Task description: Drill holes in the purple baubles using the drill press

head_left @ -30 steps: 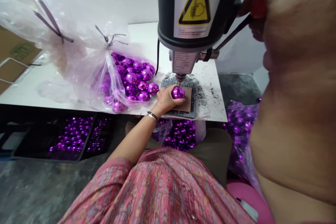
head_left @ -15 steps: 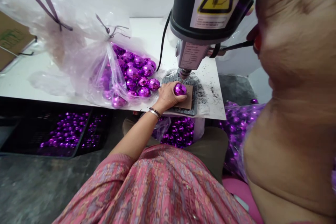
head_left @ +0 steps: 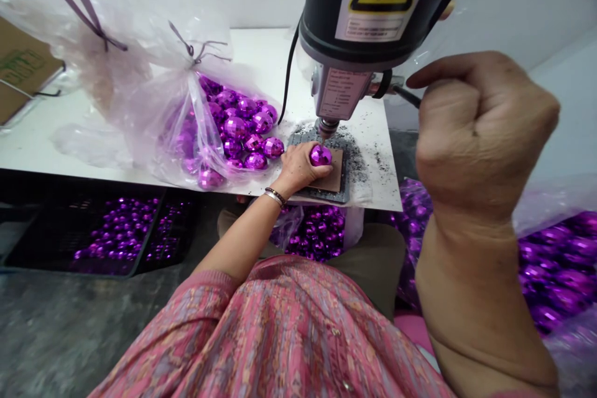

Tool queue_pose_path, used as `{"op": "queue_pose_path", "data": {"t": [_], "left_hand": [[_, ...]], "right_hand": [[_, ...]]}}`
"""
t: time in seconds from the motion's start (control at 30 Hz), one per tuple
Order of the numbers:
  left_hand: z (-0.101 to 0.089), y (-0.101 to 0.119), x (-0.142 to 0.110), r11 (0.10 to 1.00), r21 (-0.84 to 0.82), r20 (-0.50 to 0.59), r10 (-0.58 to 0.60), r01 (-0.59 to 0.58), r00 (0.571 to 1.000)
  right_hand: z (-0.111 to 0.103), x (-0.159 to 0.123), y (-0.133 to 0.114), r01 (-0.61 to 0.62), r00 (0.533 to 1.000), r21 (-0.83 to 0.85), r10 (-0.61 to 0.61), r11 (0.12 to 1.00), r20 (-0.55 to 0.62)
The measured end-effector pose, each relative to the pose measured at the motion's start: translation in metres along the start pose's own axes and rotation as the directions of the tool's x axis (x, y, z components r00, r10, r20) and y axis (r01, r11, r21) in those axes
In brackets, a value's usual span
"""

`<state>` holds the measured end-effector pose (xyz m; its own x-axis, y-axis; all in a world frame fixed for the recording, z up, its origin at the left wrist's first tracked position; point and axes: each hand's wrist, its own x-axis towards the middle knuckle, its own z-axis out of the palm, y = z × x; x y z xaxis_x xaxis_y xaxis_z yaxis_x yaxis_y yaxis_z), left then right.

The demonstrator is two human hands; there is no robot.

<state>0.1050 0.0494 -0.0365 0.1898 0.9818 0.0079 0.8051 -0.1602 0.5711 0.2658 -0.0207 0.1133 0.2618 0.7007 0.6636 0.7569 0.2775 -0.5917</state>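
My left hand [head_left: 301, 166] grips a shiny purple faceted ball [head_left: 321, 155] on a brown board [head_left: 332, 178], which lies on the dark base plate [head_left: 346, 186] of a drill press [head_left: 347, 84]. Directly above the ball is the drill's chuck [head_left: 328, 128], its thin bit at or very near the ball's top; contact I cannot make out. On the right, my right hand [head_left: 466, 118] is closed around the drill press lever [head_left: 407, 96], whose outer end the fingers hide.
Purple balls [head_left: 236, 129] spill from a clear plastic bag [head_left: 140, 118] left of the drill press. Dark shavings [head_left: 368, 155] cover the table [head_left: 261, 53] around the base. A black crate [head_left: 140, 230] and another bag of balls [head_left: 559, 261] stand lower down. A power cord [head_left: 290, 74] hangs behind.
My right hand has swung down and away from the camera with the lever. The chuck and bit have come lower towards the ball. My left hand stays in place.
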Motion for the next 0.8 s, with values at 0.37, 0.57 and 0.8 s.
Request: {"op": "queue_pose_path", "data": {"t": [0.37, 0.57, 0.8], "left_hand": [[0.000, 0.002, -0.001, 1.000, -0.020, -0.035, 0.004, -0.005, 0.999], [0.004, -0.001, 0.000, 0.999, -0.039, -0.037, 0.003, -0.004, 0.999], [0.006, -0.003, -0.001, 0.999, -0.022, -0.068, 0.025, -0.027, 0.997]], "right_hand": [[0.012, -0.017, 0.021, 0.242, 0.965, -0.012, -0.242, 0.970, -0.099], [0.022, -0.024, 0.031, 0.322, 0.930, -0.041, -0.324, 0.946, -0.173], [0.036, -0.037, 0.039, 0.296, 0.913, -0.080, -0.307, 0.952, -0.269]]}}
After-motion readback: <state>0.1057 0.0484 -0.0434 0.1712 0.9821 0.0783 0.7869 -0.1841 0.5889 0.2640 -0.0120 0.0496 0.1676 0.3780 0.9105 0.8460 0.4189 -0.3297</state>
